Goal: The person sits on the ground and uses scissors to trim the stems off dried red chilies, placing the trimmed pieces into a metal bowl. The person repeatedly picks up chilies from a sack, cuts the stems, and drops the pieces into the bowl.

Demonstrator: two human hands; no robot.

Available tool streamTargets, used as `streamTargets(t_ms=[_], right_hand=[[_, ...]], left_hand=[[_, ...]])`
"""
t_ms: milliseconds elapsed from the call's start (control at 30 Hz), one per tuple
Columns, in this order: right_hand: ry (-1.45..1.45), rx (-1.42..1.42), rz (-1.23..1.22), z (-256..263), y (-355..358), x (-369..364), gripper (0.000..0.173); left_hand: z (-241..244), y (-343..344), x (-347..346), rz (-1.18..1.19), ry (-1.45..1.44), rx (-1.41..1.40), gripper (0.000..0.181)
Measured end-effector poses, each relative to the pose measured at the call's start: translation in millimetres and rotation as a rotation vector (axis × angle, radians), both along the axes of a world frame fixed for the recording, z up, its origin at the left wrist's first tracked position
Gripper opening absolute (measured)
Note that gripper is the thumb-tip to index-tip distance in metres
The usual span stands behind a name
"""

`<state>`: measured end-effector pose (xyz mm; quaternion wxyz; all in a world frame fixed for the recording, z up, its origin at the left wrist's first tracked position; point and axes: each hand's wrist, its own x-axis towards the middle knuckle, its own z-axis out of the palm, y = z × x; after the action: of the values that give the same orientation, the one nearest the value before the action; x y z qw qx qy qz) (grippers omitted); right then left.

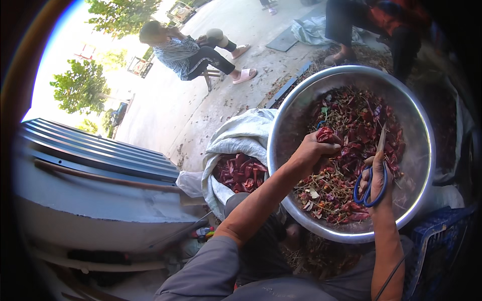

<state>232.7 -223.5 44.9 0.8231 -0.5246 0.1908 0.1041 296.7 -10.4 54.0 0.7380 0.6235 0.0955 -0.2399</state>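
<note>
A wide metal basin (424, 150) stands before me, holding dried red chili peppers (350, 139) mixed with stems and bits of leaf. Over its left part, my left hand (319, 148) is closed around a few red dried chilies (326, 135). My right hand (376, 180) is at the basin's right side and holds a pair of scissors with blue handles (371, 190); their blades (382, 139) point away from me and look closed. Left of the basin, an open white woven sack (241, 128) with a rolled rim contains more red dried chilies (241, 173).
A blue plastic crate (433, 229) is at the lower right. One person (184, 52) sits on a stool across the concrete ground; another person's legs (346, 26) are just beyond the basin. Corrugated metal sheeting (101, 150) lies along a low wall at left.
</note>
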Motion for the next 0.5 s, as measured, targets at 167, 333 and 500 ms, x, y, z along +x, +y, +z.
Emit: streamTargets(t_ms=[167, 333, 500], right_hand=[[-0.029, 0.008, 0.050, -7.9, -6.6, 1.5, 0.063], [-0.014, 0.083, 0.012, 1.4, 0.2, 0.1, 0.070], [-0.014, 0.118, 0.041, 1.9, 3.5, -1.3, 0.076]], left_hand=[[4.9, 5.5, -1.1, -0.021, -0.021, 0.026, 0.022], [27.2, 10.6, -1.3, 0.047, -0.105, 0.081, 0.023], [69.8, 54.6, -8.5, 0.192, -0.202, 0.270, 0.029]])
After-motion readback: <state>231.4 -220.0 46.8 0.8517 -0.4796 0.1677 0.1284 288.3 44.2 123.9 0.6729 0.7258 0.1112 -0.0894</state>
